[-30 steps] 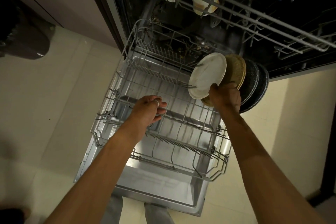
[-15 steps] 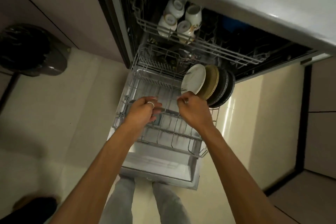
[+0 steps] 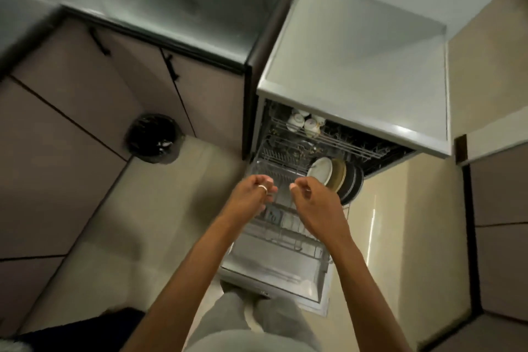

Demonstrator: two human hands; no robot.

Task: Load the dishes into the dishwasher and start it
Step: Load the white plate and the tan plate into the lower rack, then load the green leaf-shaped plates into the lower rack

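Dishwasher [image 3: 357, 74] open, plates [image 3: 321, 170] racked, left hand [image 3: 251, 197], right hand [image 3: 317, 204] over rack [image 3: 274, 237], bin [image 3: 154, 138] left

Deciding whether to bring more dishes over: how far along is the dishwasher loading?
Done: cups sit in the upper rack, four plates stand in the pulled-out lower rack. In hand: nothing; left hand and right hand hover empty above it. Left: push the rack in, shut the door, start it.

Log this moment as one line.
left hand: empty | right hand: empty | white round ceramic plate: upright in grey wire lower rack | dishwasher door: open
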